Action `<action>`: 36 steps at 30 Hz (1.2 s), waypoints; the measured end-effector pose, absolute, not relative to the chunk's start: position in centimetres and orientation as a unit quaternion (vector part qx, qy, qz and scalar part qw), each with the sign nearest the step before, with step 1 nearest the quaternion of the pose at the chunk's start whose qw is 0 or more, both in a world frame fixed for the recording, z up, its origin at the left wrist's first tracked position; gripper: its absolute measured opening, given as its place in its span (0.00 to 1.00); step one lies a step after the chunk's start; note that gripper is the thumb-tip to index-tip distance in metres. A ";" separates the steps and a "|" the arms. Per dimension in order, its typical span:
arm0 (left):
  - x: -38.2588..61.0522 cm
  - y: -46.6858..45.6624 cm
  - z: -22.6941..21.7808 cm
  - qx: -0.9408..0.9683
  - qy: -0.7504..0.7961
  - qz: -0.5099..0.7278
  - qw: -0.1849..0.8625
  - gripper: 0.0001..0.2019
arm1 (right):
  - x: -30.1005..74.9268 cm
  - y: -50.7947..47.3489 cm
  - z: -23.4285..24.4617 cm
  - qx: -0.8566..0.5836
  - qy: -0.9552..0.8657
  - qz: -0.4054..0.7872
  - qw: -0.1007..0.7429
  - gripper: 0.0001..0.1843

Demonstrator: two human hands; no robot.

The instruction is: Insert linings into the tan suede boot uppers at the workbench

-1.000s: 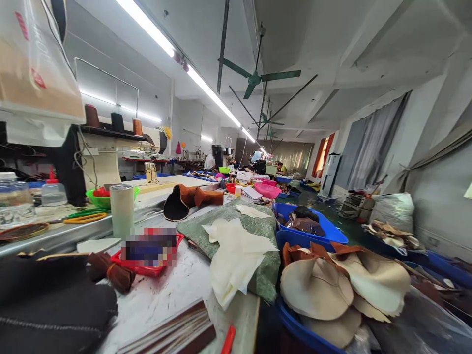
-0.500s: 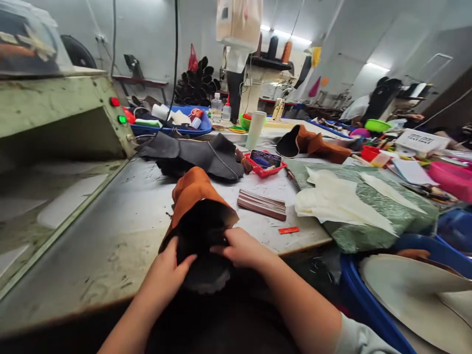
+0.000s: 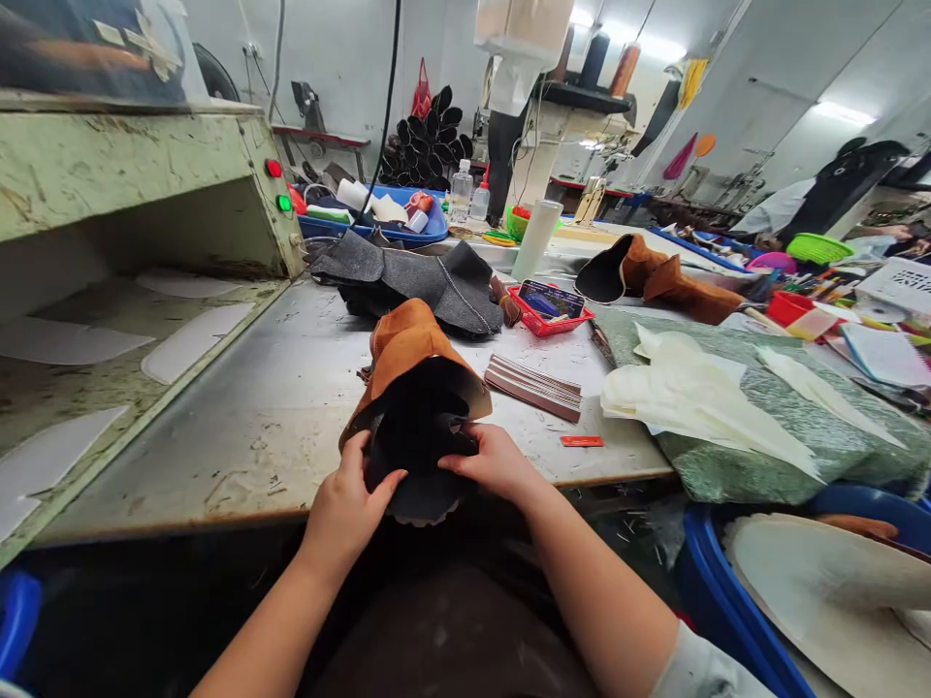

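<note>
An orange-brown suede boot upper (image 3: pixel 411 339) with a black lining lies at the front edge of the worktable, its wide opening facing me. My left hand (image 3: pixel 353 494) grips the rim on the left, thumb over the inside. On the opposite side my right hand (image 3: pixel 495 460) pinches the lining edge, thumb inside as well. The fingers behind the material are hidden. Black leather uppers (image 3: pixel 429 281) with a zip lie behind it. To the right rests a bundle of brown strips (image 3: pixel 534 388), with a small red piece (image 3: pixel 582 441) nearer the edge.
A green metal machine (image 3: pixel 145 174) with a lit green button stands at left. A red basket (image 3: pixel 549 315) holds a phone. Another brown upper (image 3: pixel 655 276) lies beyond. Pale cut pieces (image 3: pixel 698 388) rest on a green sheet; a blue tub (image 3: pixel 709 562) stands below right.
The view has shifted, so the table things appear farther right or higher. Both hands keep their hold on the boot upper, which stays at the table's front edge.
</note>
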State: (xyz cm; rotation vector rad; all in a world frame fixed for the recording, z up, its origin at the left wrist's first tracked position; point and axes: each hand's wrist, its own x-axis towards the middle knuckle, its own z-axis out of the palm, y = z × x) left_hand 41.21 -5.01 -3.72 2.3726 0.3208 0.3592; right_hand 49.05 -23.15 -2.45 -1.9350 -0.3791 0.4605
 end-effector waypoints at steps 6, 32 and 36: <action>40.7 -5.3 -4.9 0.936 0.059 0.229 0.262 0.31 | 48.9 -22.7 -2.3 -0.854 -0.165 0.142 0.473 0.14; 39.6 -5.8 -5.0 0.887 -0.363 0.285 0.030 0.14 | 48.9 -25.5 -1.6 -0.923 -0.137 0.041 0.357 0.13; 40.1 -8.4 -3.8 0.917 -0.315 0.242 -0.045 0.20 | 48.6 -25.3 -2.2 -0.941 -0.138 0.009 0.309 0.14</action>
